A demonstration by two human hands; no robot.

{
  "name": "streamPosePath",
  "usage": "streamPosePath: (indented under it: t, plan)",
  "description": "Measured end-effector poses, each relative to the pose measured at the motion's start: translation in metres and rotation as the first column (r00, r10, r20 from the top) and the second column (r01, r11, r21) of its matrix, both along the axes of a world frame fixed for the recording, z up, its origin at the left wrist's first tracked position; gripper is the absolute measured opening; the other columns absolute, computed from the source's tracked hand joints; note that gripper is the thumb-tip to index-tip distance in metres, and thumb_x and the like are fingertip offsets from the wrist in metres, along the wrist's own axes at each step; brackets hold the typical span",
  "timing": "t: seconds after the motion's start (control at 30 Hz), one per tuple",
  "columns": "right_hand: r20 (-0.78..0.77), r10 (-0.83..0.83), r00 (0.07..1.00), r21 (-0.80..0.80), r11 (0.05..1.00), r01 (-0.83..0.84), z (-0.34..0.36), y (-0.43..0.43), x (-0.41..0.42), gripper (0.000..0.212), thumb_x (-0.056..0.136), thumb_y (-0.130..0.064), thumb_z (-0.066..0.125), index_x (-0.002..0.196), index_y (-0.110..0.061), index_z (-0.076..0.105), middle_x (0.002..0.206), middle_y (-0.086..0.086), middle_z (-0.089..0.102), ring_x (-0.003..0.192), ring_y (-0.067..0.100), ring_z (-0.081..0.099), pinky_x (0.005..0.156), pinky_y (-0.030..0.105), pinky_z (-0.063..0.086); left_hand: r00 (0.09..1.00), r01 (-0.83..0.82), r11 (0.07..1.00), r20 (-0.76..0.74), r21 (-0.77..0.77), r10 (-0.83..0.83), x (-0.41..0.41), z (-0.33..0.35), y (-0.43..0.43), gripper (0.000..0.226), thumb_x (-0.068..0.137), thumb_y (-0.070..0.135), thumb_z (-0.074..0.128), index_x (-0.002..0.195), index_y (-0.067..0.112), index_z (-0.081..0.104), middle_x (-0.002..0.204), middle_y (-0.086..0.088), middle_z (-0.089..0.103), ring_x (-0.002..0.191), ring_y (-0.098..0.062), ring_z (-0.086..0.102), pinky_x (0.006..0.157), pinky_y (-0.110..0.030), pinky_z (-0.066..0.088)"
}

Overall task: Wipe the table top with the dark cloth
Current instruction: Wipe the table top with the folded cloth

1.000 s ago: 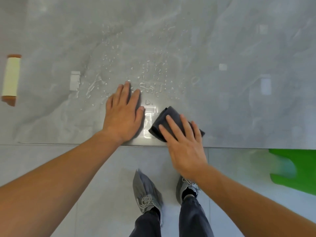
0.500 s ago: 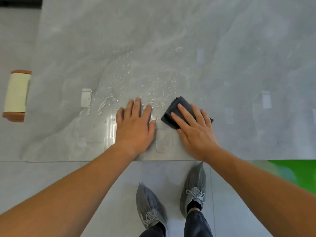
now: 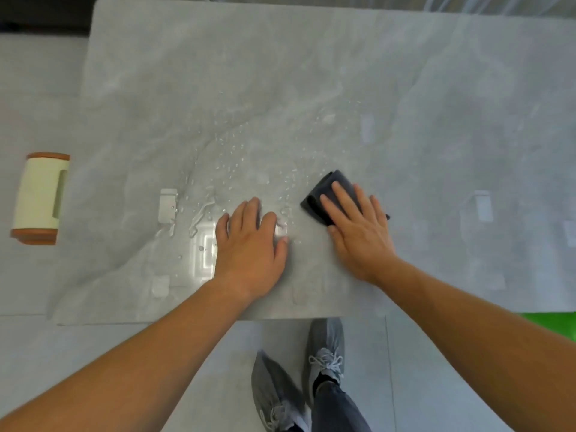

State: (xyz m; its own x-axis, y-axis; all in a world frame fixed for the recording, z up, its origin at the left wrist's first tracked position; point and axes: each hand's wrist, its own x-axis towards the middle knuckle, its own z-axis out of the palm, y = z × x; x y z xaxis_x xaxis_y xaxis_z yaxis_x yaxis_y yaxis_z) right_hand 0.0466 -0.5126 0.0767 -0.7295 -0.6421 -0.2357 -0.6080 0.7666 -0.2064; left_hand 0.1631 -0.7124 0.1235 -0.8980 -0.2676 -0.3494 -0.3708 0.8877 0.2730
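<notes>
The grey marbled table top [image 3: 311,73] fills most of the view. A folded dark cloth [image 3: 321,194] lies on it, right of centre. My right hand [image 3: 358,232] presses flat on the cloth with fingers spread over it. My left hand [image 3: 252,244] rests flat on the table just left of the cloth, fingers together, holding nothing. Several water droplets [image 3: 230,163] are scattered on the surface beyond and left of my hands.
A cream stool with a brown rim [image 3: 40,198] stands off the table's left edge. A green object [image 3: 551,325] shows at the near right below the table edge. My shoes [image 3: 299,378] stand on the grey tiled floor at the near edge.
My right hand has pushed the cloth away from the near edge, further onto the table. My left hand stays flat beside it. The view has pulled back, showing more of the table.
</notes>
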Motion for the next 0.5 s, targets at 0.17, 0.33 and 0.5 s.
streamPosePath:
  t: [0.17, 0.33, 0.5]
  plan:
    - [-0.027, -0.368, 0.93, -0.036, 0.93, 0.367, -0.007, -0.043, -0.07, 0.056, 0.104, -0.042, 0.024, 0.159, -0.035, 0.014, 0.169, -0.004, 0.001, 0.153, 0.031, -0.003, 0.122, 0.048, -0.005, 0.998, 0.025, 0.999, -0.06, 0.047, -0.022, -0.024, -0.003, -0.02, 0.043, 0.1, 0.044, 0.035, 0.139, 0.024, 0.041, 0.164, -0.008, 0.013, 0.151, -0.024, 0.004, 0.119, -0.043, 0.002]
    - [-0.029, -0.098, 0.995, -0.016, 0.995, 0.097, 0.001, -0.024, -0.046, 0.055, 0.104, -0.042, 0.027, 0.158, -0.033, 0.021, 0.168, -0.005, 0.008, 0.153, 0.028, -0.002, 0.121, 0.04, -0.011, 0.998, 0.024, 0.999, -0.053, 0.043, -0.022, -0.078, -0.01, -0.029, 0.051, 0.1, 0.044, 0.034, 0.147, 0.025, 0.031, 0.166, -0.01, 0.004, 0.152, -0.026, -0.001, 0.12, -0.042, 0.001]
    - [-0.019, -0.312, 0.95, -0.022, 0.95, 0.311, -0.004, -0.036, -0.137, 0.056, 0.103, -0.041, 0.026, 0.158, -0.037, 0.018, 0.169, -0.007, 0.003, 0.154, 0.028, -0.003, 0.123, 0.046, -0.004, 0.999, 0.024, 1.0, -0.031, -0.004, -0.024, -0.141, -0.016, -0.042, 0.058, 0.101, 0.046, 0.031, 0.153, 0.025, 0.021, 0.167, -0.012, -0.002, 0.152, -0.029, -0.005, 0.12, -0.044, -0.001]
